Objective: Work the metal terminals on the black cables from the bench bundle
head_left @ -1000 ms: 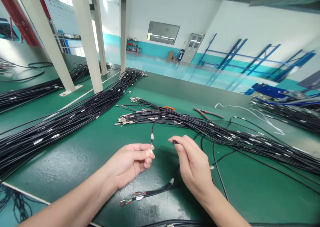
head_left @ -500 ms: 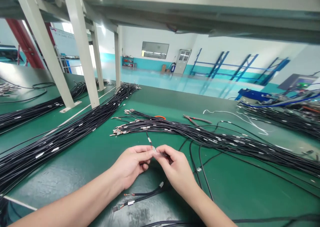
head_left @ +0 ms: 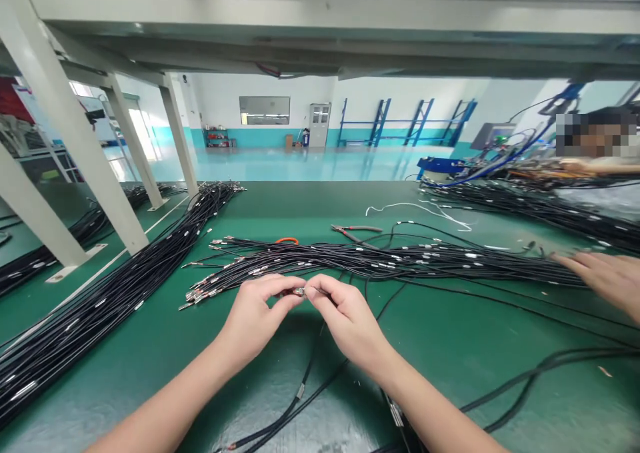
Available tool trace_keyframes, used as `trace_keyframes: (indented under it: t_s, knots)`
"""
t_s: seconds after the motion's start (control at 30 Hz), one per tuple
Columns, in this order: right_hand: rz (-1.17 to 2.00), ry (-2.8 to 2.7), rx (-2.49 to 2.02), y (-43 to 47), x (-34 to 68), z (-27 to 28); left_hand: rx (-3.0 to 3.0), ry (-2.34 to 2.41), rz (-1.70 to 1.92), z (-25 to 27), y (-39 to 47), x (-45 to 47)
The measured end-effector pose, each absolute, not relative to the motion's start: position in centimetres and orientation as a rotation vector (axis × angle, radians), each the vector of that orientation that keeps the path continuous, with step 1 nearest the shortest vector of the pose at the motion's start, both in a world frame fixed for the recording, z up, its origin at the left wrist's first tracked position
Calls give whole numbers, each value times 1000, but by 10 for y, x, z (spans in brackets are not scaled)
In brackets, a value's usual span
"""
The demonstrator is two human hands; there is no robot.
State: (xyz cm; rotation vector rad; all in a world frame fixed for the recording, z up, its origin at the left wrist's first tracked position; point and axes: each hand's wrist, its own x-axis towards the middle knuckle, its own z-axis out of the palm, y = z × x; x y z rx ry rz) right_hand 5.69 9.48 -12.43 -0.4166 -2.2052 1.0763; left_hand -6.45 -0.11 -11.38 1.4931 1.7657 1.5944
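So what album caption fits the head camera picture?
Left hand and right hand meet at a small shiny part near black cables on a green table.

The fingertips of the left hand (head_left: 260,310) and right hand (head_left: 350,310) cover most of a small metal part (head_left: 300,292), whose shape cannot be told. At the right edge, another person's hand (head_left: 605,280) is blurred and cut off at the wrist. The left cable bundle (head_left: 135,276) runs out of view, as do thin cables (head_left: 287,418) at the bottom. Any print on the white labels (head_left: 139,304) is too small to read.
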Motion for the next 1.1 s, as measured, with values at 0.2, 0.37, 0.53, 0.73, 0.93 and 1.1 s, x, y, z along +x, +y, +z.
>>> trace_keyframes:
  t_s: [0.2,0.37,0.53,0.73,0.93,1.1]
  knots:
    - [1183,-2188,-446,97,54,-129,1041,1698,1639,-135,0,-59]
    - [1195,-2193,-480,97,51,-130,987,1655,1705,-138,-2,-56]
    - [1192,-2194,-494,97,51,-131,829,1696,1722,-138,-1,-54]
    - [1211,-2189,-501,96,51,-133,880,1663,1750,-140,-1,-52]
    - [1232,-2185,-509,96,51,-134,802,1711,1729,-138,-2,-51]
    - [1235,-2177,-520,97,51,-135,744,1676,1711,-142,0,-53]
